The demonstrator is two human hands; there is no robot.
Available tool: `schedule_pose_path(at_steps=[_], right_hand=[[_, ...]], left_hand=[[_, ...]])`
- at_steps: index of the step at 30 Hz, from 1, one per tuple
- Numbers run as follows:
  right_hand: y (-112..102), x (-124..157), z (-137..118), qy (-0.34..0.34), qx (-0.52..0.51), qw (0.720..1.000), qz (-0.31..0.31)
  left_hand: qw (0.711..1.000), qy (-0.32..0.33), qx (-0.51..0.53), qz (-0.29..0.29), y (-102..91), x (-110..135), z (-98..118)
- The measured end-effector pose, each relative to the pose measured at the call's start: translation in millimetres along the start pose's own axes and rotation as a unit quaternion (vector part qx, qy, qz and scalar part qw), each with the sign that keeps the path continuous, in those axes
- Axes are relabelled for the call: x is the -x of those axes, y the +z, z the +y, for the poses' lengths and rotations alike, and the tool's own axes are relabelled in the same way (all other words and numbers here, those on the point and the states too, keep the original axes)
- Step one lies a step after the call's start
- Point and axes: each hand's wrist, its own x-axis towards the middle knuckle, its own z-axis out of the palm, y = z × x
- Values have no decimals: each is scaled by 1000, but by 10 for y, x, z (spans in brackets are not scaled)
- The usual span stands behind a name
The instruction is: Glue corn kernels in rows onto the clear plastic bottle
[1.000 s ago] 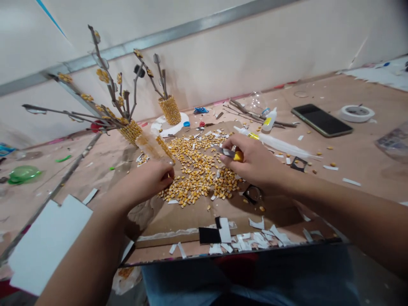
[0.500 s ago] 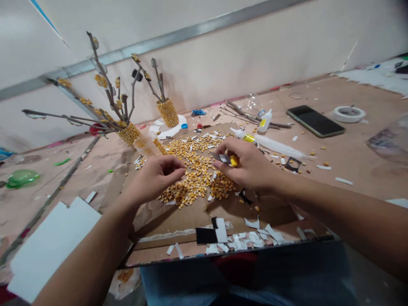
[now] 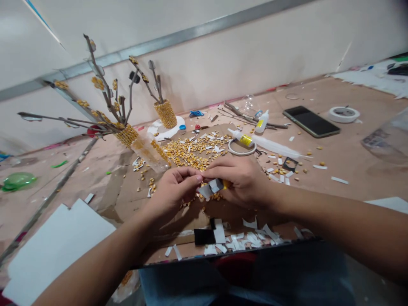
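Observation:
My left hand and my right hand meet over the near edge of a pile of corn kernels on a brown cardboard sheet. Right fingers are closed on a small knife with a yellow grip, its grey blade pointing left. Left fingertips pinch the blade's tip or a small piece at it; I cannot make out which. Behind the pile lies a clear bottle partly covered with kernels.
Two kernel-covered cups with twigs stand at the back left. Glue bottles, a tape ring, a phone and a tape roll lie to the right. White paper scraps litter the near edge; a white sheet lies left.
Both hands moved toward me and came together. My left hand left the kernel-covered bottle and now pinches at the knife that my right hand has kept hold of.

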Motion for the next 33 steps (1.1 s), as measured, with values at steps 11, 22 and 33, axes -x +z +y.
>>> schedule_pose_path(at_steps=[11,22,33], right_hand=[[-7,-54,18,77,8,997,21],[33,-23,8,77,102,990,-57],[32,-35,-4,68,77,991,-81]], left_hand=[[996,32,87,2,41,-5,74],[991,28,134,-16,126,72,69],[990,36,137,-1,190,80,40]])
